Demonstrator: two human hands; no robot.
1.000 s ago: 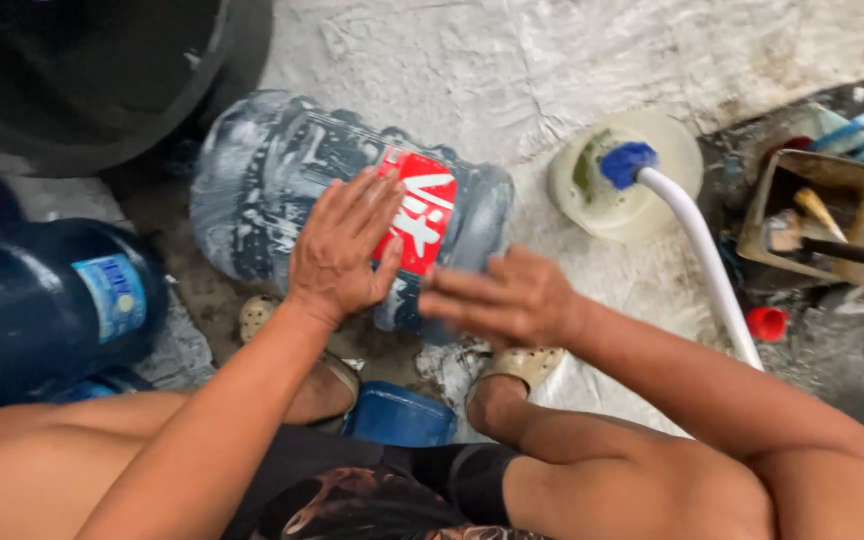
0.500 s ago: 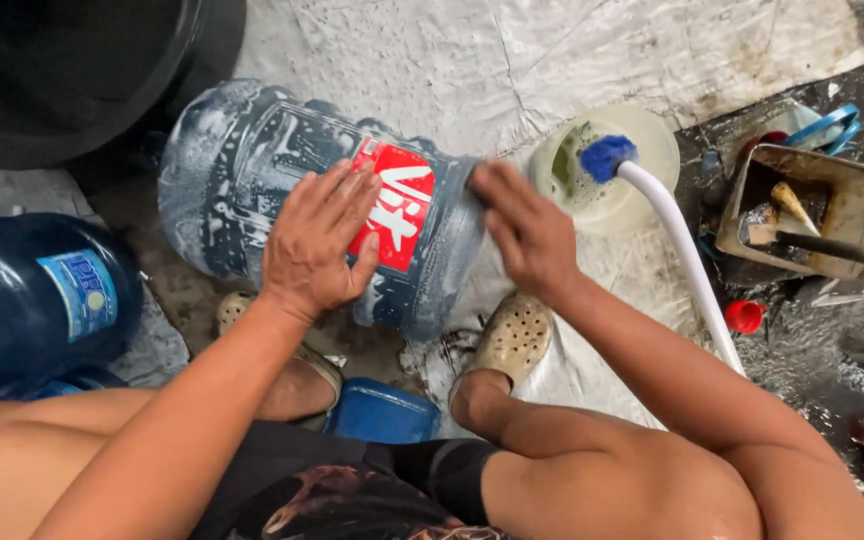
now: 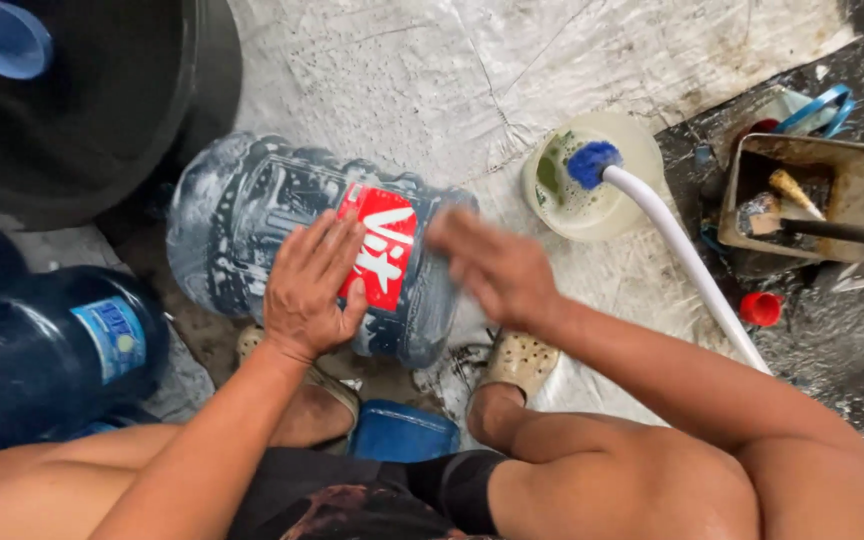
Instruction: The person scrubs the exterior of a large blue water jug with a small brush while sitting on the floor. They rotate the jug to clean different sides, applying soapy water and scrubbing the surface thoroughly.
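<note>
A large clear water jug (image 3: 282, 250) is lying on its side at centre left of the frame, on a pale sheet (image 3: 512, 90) covering the floor, its surface streaked with suds and its red label (image 3: 384, 245) facing up. The left hand (image 3: 310, 285) is resting flat on the jug, fingers spread and open, partly covering the label's lower left edge. The right hand (image 3: 492, 268) is hovering open just over the jug's right end (it is blurred, so whether it is touching is hard to tell), and that end is hidden behind it. At upper right, a white-handled brush (image 3: 672, 240) is sitting in a pale bowl (image 3: 632, 195). A dark blue jug (image 3: 52, 350) is lying at lower left, cut off by the frame edge.
</note>
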